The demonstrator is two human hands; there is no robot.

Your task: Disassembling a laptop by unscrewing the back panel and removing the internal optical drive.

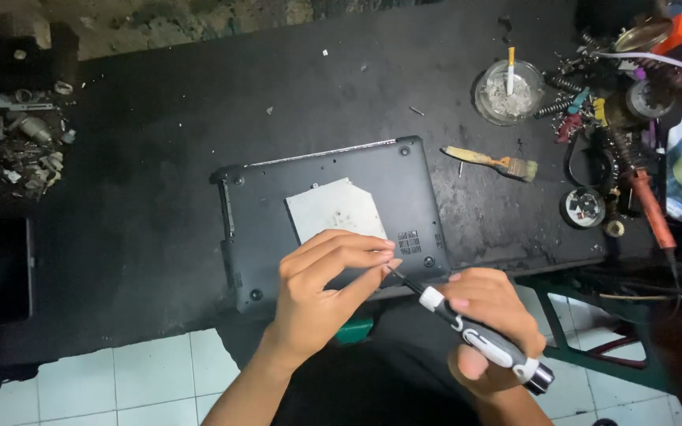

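My right hand is wrapped round the screwdriver, a slim grey/white one w/ a dark end cap. Thumb lies along the body, other fingers curl under. The thin dark shaft points up-left toward my left hand. Left fingers are narrow: thumb and forefinger pinched at the shaft tip, right over the near edge of the laptop. Whether a screw or bit sits in that pinch I can't tell, too small.

The laptop lies bottom-up on the dark bench, roughly mid-bench, near edge just at the bench lip in front of me. A pale metal drive plate shows in the middle of the base.

Handling, as I judge it: driver is light, stiff, grip prob. rubbery so no slip; best held mid-body for turning, w/ the end cap against the palm. The tip is thin, so keep it straight in the head or it'll cam out. The plastic base looks rigid but scratch-prone; lift by the long edges, not the vent corner.

Far right: a paintbrush, a glass ashtray, a clutter of tools. Far left: small metal scraps.
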